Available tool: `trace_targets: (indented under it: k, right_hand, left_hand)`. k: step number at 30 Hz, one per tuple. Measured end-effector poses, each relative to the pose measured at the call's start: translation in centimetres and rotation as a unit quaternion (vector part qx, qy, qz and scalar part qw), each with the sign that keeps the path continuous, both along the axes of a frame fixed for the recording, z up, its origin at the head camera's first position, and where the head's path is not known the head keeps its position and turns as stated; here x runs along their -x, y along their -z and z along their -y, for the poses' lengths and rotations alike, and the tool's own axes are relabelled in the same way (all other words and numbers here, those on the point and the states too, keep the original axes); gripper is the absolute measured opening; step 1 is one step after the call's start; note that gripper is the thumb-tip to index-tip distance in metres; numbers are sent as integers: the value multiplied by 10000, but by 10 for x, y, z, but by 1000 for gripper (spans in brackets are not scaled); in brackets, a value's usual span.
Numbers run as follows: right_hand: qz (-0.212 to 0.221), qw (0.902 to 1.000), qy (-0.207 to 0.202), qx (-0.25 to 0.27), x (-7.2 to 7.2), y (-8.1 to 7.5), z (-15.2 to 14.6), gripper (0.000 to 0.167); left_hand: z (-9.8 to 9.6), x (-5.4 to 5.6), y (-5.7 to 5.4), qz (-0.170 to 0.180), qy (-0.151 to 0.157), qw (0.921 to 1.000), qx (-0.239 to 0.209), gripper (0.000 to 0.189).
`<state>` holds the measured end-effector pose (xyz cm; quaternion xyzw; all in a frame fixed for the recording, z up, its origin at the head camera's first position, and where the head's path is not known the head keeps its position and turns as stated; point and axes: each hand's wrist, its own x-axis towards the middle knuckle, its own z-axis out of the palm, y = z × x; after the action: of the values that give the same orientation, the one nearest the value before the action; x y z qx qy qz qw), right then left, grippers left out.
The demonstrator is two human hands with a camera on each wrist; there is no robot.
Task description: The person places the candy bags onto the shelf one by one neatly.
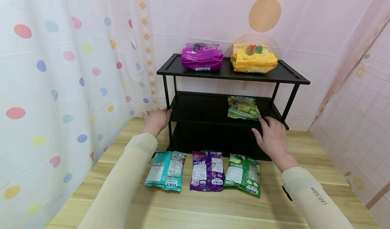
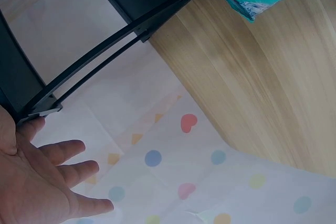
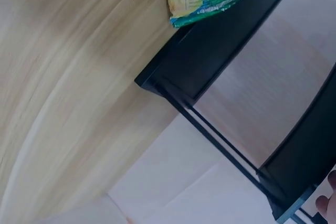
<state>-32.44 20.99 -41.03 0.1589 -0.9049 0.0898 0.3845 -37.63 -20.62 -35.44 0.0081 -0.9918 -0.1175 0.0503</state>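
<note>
My left hand (image 1: 156,120) is at the front left post of a black three-level rack (image 1: 207,107), thumb at the post. In the left wrist view its fingers (image 2: 68,174) are spread beside the shelf corner. My right hand (image 1: 272,139) lies over the middle shelf's front right edge, fingers near the corner of a green-and-yellow snack bag (image 1: 243,107) lying on that shelf. Only a few fingertips (image 3: 331,203) show in the right wrist view. On the lower front edge lean a teal bag (image 1: 164,171), a purple bag (image 1: 208,170) and a green bag (image 1: 242,174).
On the top shelf sit a magenta bag (image 1: 202,58) and a yellow bag (image 1: 253,58) with a mango picture. The rack stands on a wood-grain table (image 1: 195,212). A dotted curtain (image 1: 67,87) hangs at the left, a pale cloth (image 1: 347,63) behind and right.
</note>
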Motion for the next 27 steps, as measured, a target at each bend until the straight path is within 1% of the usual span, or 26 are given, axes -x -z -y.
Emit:
trace_targets:
  k: [5, 9, 12, 14, 21, 24, 27]
  right_hand:
    - [113, 9993, 247, 258, -1, -6, -8, 47]
    - [33, 9979, 438, 467, 0, -10, -17, 44]
    - [46, 9953, 611, 753, 1, -13, -24, 43]
    - [97, 9923, 761, 967, 1, -14, -28, 42]
    - [632, 9756, 1402, 1564, -1, -15, -37, 44]
    - [801, 9689, 1546, 1755, -2, -19, -40, 45]
    - [961, 9636, 1666, 1854, 0, -22, -43, 49]
  left_hand:
    - [0, 0, 1, 11, -10, 10000, -26, 58]
    - [-1, -1, 0, -3, -11, 10000, -11, 58]
    - [-1, -1, -1, -14, -12, 10000, -11, 58]
    - [-1, -1, -1, -25, -12, 10000, -23, 57]
    - [-1, -1, 0, 5, -57, 10000, -17, 58]
    - [-2, -1, 0, 18, -66, 10000, -4, 58]
    - [-1, -1, 0, 10, -58, 10000, 26, 58]
